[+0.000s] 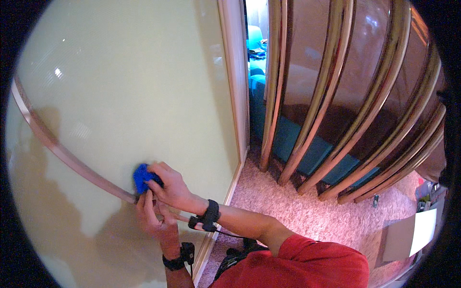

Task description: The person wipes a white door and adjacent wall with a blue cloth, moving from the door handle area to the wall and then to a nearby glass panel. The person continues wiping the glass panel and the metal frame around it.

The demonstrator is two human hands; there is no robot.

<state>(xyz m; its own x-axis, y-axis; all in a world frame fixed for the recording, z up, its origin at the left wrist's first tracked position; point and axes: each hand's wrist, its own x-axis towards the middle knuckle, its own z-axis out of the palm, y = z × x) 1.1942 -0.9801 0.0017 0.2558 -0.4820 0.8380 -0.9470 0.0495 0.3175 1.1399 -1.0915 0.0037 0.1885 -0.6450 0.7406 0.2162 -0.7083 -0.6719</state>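
My right hand grips a crumpled blue cloth against a glossy pale panel. A shiny metal-look strip crosses the panel and bends with the lens. Just below the cloth, my left hand has its fingertips close to the strip and the cloth's lower edge. Whether those fingers pinch anything is hidden. Each wrist wears a black strap with a small device: the right strap and the left strap.
A light frame borders the panel's right side. Beyond stand several glossy brown panels with gold-toned upright trims. Shaggy pinkish carpet covers the floor. A small dark object lies there, with a flat brown-and-white item nearby.
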